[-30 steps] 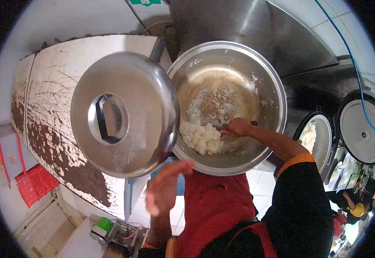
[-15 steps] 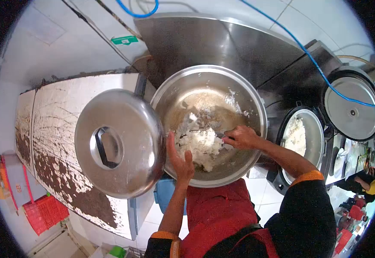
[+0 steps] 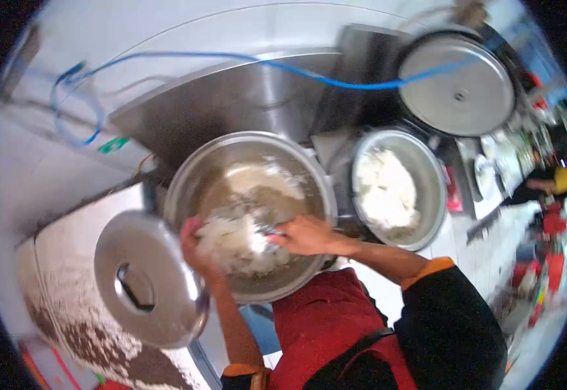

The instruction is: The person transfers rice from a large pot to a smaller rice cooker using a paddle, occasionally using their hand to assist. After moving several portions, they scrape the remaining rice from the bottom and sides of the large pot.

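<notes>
Both hands are down inside the big steel pot, and between them sits the clump of cooked white rice, piled against the near wall. The left hand is spread flat, palm pressed to the left flank of the heap. The right hand has its fingers curled in at the other side. Is there a utensil in that fist? Too blurred, I cannot tell. The two hands sit a little apart, with only the rice between them.

That rice looks soft, moist and sticky: light by the handful, likely to cling to skin and to crumble if pinched. Best taken from underneath with a cupped palm and squeezed gently from both sides. The pot's lid leans at its left rim, and a second pot of rice stands just to the right
</notes>
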The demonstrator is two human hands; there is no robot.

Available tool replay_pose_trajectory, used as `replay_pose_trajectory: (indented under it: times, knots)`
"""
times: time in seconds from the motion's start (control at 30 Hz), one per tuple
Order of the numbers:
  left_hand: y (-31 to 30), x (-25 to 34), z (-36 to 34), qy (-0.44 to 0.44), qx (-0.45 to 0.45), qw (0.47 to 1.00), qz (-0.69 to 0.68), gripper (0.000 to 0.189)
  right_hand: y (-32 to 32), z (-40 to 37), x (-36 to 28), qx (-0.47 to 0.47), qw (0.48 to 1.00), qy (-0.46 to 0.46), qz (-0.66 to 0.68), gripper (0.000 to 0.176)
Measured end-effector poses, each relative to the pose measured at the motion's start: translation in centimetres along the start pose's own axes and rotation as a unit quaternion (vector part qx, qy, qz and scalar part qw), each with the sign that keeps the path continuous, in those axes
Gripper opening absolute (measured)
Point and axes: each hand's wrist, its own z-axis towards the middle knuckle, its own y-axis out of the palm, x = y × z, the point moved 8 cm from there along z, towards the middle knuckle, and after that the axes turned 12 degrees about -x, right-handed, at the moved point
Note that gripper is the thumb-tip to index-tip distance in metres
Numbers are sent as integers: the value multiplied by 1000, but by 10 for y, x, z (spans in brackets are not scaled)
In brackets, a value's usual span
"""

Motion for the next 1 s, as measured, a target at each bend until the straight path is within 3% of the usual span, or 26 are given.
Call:
replay_pose_trajectory:
  times: [0.07, 0.17, 0.23, 0.4, 0.47, 0.53, 0.6, 0.67, 0.73, 0.8, 0.93, 1.0]
  knots:
    - [3, 19, 4, 26, -43, 998, 24, 39, -4, -10, -6, 24, 999, -7, 24, 46]
    - [50, 96, 5, -22, -46, 996, 73, 52, -14, -26, -11, 30, 996, -8, 83, 46]
    - [60, 117, 6, -23, -25, 999, 40, 55, -31, -52, -16, 60, 990, -14, 126, 45]
    - [160, 169, -7, -13, -56, 998, -22, 52, -77, -142, 9, 142, 977, -4, 162, 38]
    - [224, 186, -18, 66, -168, 983, 21, 50, -85, -184, 40, 201, 962, -42, 180, 36]
    - [287, 172, -29, 24, -243, 966, -90, 51, -104, -242, 61, 241, 958, 0, 157, 40]
    - [347, 159, -48, 92, -344, 932, -72, 48, -108, -295, 95, 264, 948, 114, 135, 42]
    - [400, 147, -77, 147, -424, 893, 26, 44, -102, -333, 121, 289, 942, 139, 99, 42]
    - [437, 96, -93, 34, -451, 892, 9, 50, -89, -360, 141, 276, 924, 261, -40, 34]
    - [453, 42, -104, -90, -452, 888, -11, 57, -63, -357, 169, 245, 919, 293, -96, 29]
    - [448, 17, -109, -113, -453, 884, 24, 66, -34, -362, 200, 217, 901, 342, -157, 21]
    - [425, 17, -103, -213, -383, 891, -123, 65, -41, -361, 201, 243, 898, 336, -146, 21]
